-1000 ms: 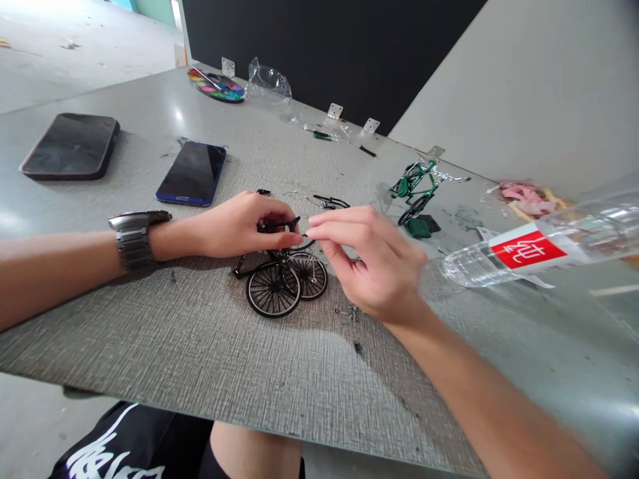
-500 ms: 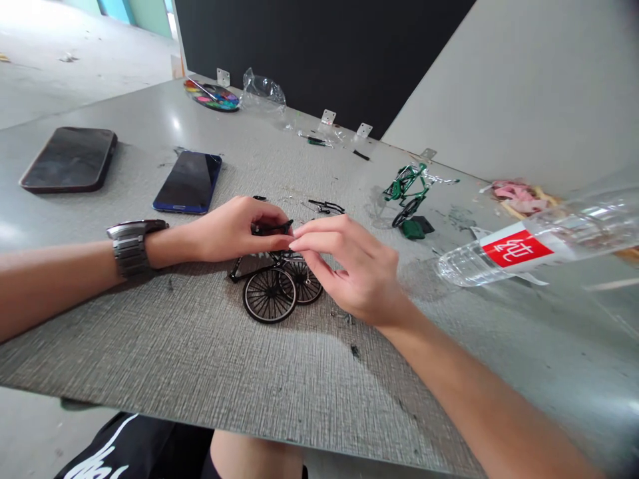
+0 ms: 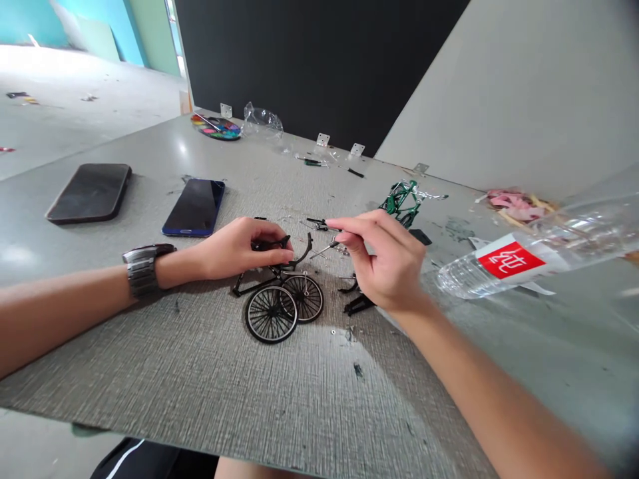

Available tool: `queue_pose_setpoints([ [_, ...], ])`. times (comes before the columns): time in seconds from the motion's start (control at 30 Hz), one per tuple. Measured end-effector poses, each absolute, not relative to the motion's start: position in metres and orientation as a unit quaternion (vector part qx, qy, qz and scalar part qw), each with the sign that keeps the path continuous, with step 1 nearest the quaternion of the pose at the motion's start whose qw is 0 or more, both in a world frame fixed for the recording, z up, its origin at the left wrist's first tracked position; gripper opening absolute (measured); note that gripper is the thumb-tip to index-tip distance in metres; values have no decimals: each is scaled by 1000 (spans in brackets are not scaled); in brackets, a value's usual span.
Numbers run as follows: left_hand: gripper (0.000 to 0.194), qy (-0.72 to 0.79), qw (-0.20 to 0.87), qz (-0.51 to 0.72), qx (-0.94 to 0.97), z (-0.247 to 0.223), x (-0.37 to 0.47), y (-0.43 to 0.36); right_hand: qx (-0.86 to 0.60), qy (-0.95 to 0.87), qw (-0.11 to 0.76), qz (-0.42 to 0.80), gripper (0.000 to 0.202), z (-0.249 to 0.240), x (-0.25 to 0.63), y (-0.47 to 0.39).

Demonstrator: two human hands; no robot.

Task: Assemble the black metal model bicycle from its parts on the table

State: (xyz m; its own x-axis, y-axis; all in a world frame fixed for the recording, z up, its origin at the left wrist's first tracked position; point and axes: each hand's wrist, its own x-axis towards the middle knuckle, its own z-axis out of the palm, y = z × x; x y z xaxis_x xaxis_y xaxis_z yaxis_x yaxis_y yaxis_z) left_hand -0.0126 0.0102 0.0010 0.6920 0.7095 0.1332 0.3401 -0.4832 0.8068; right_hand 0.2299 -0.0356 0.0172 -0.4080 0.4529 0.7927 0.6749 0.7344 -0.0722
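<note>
Left hand clamped on black, thin-tubed miniature bicycle frame, two black spoked wheels on the near side; right hand apart, farther right, its grip indeterminable

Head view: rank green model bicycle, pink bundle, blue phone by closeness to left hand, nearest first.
From the left hand:
1. Blue phone: just beyond, to the left.
2. Green model bicycle: well to the right, farther back.
3. Pink bundle: far right, past the bicycle.
</note>
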Motion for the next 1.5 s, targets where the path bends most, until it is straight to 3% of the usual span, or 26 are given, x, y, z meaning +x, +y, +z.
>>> queue_pose_setpoints([
  [0.27,24,362,434,296,771,1,-11,12,-351,-877,308,-111,17,15,247,-23],
  [0.6,25,356,480,298,744,1,-10,10,-522,-805,249,-134,54,18,256,-18],
  [0.77,27,350,483,302,743,-1,-11,13,-516,-818,250,-41,51,17,244,-25],
  [0.97,30,350,504,314,724,-3,-13,14,-483,-814,314,75,28,10,229,-32],
  [1.07,32,349,509,324,717,-2,-13,13,-488,-774,368,163,32,8,220,-38],
  [1.2,36,349,506,326,718,-1,-13,12,-466,-771,366,234,43,8,208,-46],
  [1.5,34,366,494,329,717,2,-13,11,-485,-775,338,223,48,6,204,-49],
])
